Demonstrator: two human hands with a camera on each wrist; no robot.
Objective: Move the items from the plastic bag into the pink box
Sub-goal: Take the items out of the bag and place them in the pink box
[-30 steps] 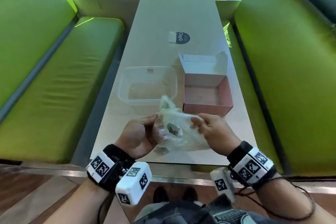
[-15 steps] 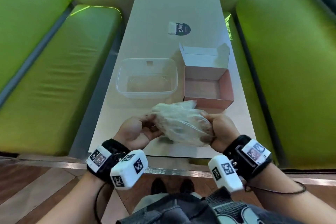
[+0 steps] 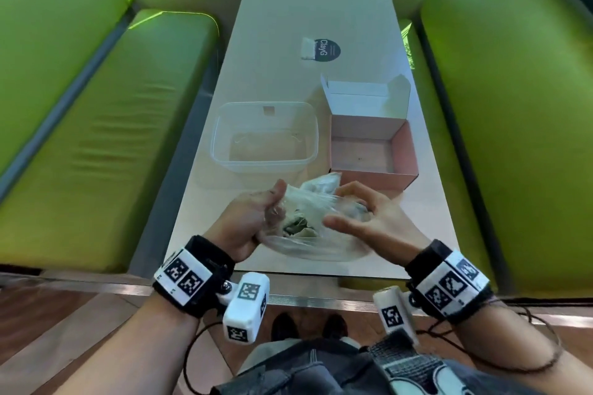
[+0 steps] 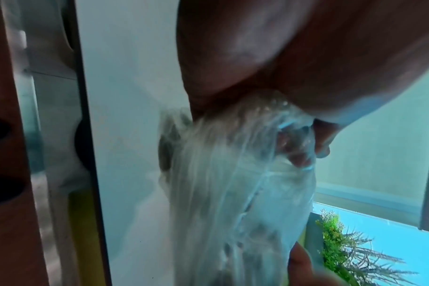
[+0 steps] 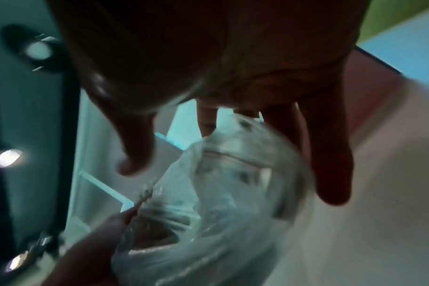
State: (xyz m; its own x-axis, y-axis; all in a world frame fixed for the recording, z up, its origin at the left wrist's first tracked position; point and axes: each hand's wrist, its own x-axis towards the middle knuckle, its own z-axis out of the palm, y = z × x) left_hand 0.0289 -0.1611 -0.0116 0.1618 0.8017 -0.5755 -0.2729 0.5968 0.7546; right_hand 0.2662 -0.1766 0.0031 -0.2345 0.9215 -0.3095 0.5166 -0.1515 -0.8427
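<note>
Plastic bag (image 3: 316, 218), lower centre above the surface (image 3: 314, 9), thin, limp, likely slippery: left hand (image 3: 248, 218) pinches its rim, right hand (image 3: 373, 221) spread alongside; pink box (image 3: 406, 154) right.

- Open-topped pink box (image 3: 405, 154) just beyond the right hand (image 3: 372, 221), reachable from above; raised white lid (image 3: 365, 106) blocks its far side.
- Clear container (image 3: 221, 151) flanks its left, near but apart.
- Bare worktop (image 3: 314, 0) farther back, past a round sticker (image 3: 326, 50).
</note>
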